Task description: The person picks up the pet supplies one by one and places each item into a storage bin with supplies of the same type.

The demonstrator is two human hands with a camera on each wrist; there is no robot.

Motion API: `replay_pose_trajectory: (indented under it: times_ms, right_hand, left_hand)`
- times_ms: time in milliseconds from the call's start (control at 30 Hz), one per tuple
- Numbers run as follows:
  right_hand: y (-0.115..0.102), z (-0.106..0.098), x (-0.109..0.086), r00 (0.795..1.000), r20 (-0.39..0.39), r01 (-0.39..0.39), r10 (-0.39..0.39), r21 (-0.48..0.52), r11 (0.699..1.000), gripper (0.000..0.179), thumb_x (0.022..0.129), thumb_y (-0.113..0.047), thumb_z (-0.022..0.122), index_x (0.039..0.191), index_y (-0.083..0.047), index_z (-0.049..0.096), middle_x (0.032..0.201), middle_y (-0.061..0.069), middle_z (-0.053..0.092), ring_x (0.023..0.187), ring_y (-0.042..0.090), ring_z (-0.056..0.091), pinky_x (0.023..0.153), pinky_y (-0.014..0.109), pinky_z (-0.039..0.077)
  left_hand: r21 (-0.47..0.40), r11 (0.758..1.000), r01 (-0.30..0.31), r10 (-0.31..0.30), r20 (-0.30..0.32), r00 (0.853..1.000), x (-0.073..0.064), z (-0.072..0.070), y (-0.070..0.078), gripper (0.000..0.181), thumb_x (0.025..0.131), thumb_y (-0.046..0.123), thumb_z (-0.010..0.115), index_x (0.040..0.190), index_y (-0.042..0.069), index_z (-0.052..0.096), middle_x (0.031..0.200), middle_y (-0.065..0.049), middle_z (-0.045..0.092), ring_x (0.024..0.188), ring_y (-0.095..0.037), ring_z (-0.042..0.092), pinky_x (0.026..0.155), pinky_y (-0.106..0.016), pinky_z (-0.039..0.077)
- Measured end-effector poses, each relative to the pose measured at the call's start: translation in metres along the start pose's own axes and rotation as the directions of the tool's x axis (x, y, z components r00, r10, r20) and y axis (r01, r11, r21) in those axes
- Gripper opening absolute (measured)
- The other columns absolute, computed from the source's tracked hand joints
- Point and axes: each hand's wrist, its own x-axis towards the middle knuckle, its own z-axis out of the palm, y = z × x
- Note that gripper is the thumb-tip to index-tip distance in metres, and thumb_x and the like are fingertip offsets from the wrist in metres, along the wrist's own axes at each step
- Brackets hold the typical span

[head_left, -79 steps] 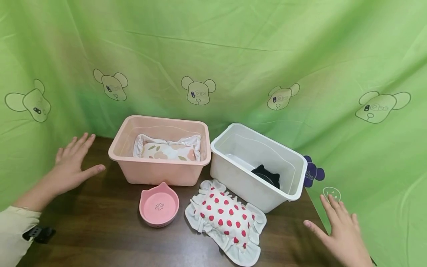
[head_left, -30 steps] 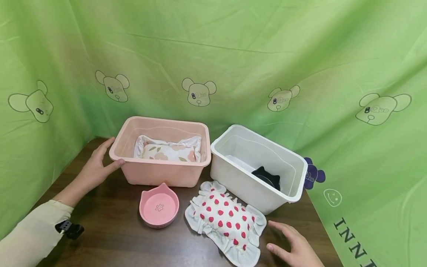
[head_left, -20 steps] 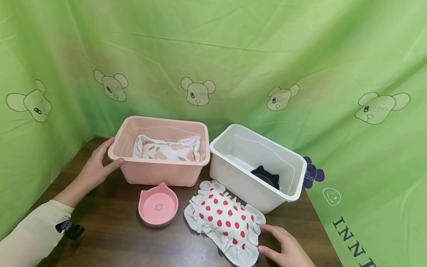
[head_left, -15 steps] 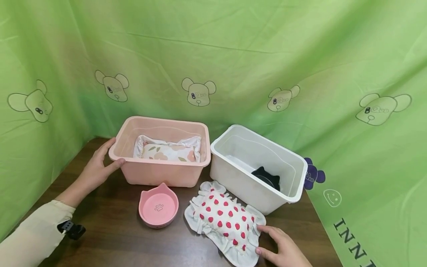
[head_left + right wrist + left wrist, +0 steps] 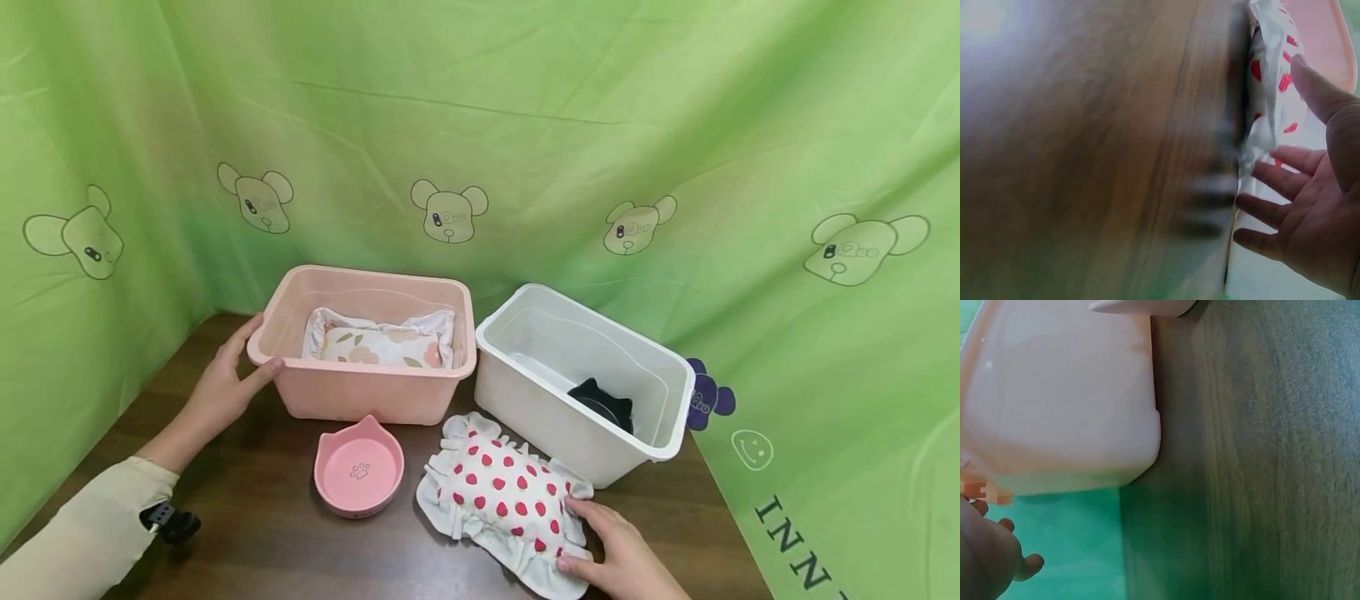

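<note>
“One strawberry-print pillow (image 5: pixel 502 496) beside the right hand (image 5: pixel 618 546), then. Lay which way?”

“To the left of that hand, flat on the wooden table (image 5: pixel 247 533), nearer the table's right edge than its left. Slanted lengthwise from far left to near right, roughly alongside the white bin (image 5: pixel 547 429), right end toward the right hand. Sat much closer to the right hand than to the left hand (image 5: pixel 225 383).”

“And the right hand's grip?”

“Spread, thumb on the near side of that end, index finger on the far side. Seemed to touch the ruffle, with no pinch to be seen.”

“Left hand?”

“Rested at the front-left corner of the pink bin's (image 5: pixel 360 396) rim, thumb and fingers parted about it. Could not tell how firmly.”

“Counted how many of each?”

“Two plastic bins, toward the table's far edge. Two pillows, counting the floral pillow (image 5: pixel 382 346) inside the pink bin. Two cat-eared bowls: a pink bowl (image 5: pixel 360 473) just in front of the pink bin, and a black bowl (image 5: pixel 603 404) inside the white bin, toward its right end. One green curtain (image 5: pixel 525 100) behind.”
</note>
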Motion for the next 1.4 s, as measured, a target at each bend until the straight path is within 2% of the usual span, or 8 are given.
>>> replay_pose_trajectory:
  times_ms: [200,433,567,700,867,1033,1167,1400]
  right_hand:
    - [-0.01,0.007,0.008,0.99,0.002,-0.139,0.139,0.036,0.99,0.089,0.07,-0.054,0.089,0.142,-0.01,0.06,0.142,0.016,0.06,0.132,0.04,0.053,0.108,0.062,0.042]
    - [-0.018,0.007,0.017,0.974,-0.111,-0.199,0.198,0.003,0.98,0.062,0.073,-0.037,0.092,0.125,-0.011,0.071,0.125,0.009,0.069,0.118,0.033,0.062,0.101,0.055,0.049]
    - [-0.018,0.007,0.021,0.959,-0.167,-0.226,0.229,0.041,0.973,0.048,0.074,-0.029,0.092,0.116,-0.013,0.075,0.112,0.002,0.073,0.112,0.028,0.064,0.099,0.051,0.05]
    - [-0.018,0.006,0.025,0.944,-0.16,-0.272,0.289,0.121,0.955,0.038,0.076,-0.028,0.091,0.108,-0.016,0.076,0.099,-0.005,0.073,0.102,0.02,0.064,0.093,0.045,0.051]
    - [-0.015,0.008,0.027,0.916,-0.171,-0.311,0.363,0.268,0.912,0.023,0.076,-0.021,0.091,0.094,-0.017,0.077,0.095,-0.005,0.073,0.09,0.01,0.063,0.085,0.031,0.051]
    - [-0.017,0.004,0.028,0.903,-0.216,-0.279,0.372,0.364,0.889,0.017,0.076,-0.017,0.09,0.088,-0.016,0.077,0.095,-0.002,0.073,0.086,0.005,0.06,0.079,0.025,0.049]
    - [-0.024,-0.004,0.029,0.896,-0.234,-0.266,0.378,0.4,0.877,0.017,0.077,-0.016,0.09,0.087,-0.014,0.077,0.095,-0.001,0.072,0.09,0.009,0.06,0.081,0.025,0.047]
    - [-0.033,-0.013,0.026,0.899,-0.312,-0.167,0.307,0.404,0.899,0.016,0.075,-0.012,0.089,0.085,-0.015,0.077,0.09,-0.005,0.07,0.088,0.004,0.059,0.078,0.021,0.046]
  left_hand:
    - [-0.035,0.999,0.011,-0.012,-0.025,1.0,-0.004,0.004,0.0,0.077,0.102,0.032,0.062,0.165,0.02,0.02,0.168,-0.018,0.021,0.152,-0.048,0.016,0.113,-0.077,0.018]
    - [-0.141,0.99,0.018,-0.026,-0.056,0.998,-0.002,0.013,0.006,0.076,0.102,0.028,0.062,0.165,0.018,0.02,0.167,-0.019,0.025,0.151,-0.044,0.021,0.117,-0.07,0.017]
    - [-0.214,0.977,-0.011,-0.005,-0.075,0.997,-0.001,0.021,0.008,0.074,0.103,0.022,0.06,0.165,0.016,0.019,0.166,-0.019,0.028,0.148,-0.038,0.029,0.121,-0.036,0.027]
    - [-0.311,0.95,-0.04,0.011,-0.094,0.996,-0.001,0.027,0.008,0.071,0.105,0.016,0.057,0.164,0.012,0.019,0.164,-0.022,0.028,0.144,-0.03,0.036,0.102,-0.007,0.034]
    - [-0.481,0.873,-0.077,0.025,-0.113,0.993,0.0,0.033,0.007,0.068,0.105,0.007,0.053,0.163,0.005,0.018,0.163,-0.026,0.023,0.142,-0.023,0.038,0.102,-0.007,0.037]
    - [-0.553,0.826,-0.104,0.026,-0.146,0.989,0.002,0.037,0.008,0.065,0.105,0.004,0.05,0.162,0.003,0.018,0.161,-0.027,0.025,0.14,-0.023,0.039,0.104,-0.009,0.037]
    - [-0.576,0.811,-0.104,0.015,-0.158,0.987,0.001,0.038,0.008,0.065,0.105,0.005,0.05,0.162,0.004,0.018,0.16,-0.026,0.025,0.141,-0.025,0.037,0.105,-0.01,0.036]
    - [-0.579,0.811,-0.086,0.0,-0.147,0.989,-0.002,0.039,0.005,0.067,0.106,0.007,0.049,0.163,0.005,0.014,0.164,-0.025,0.021,0.147,-0.027,0.03,0.107,-0.01,0.034]
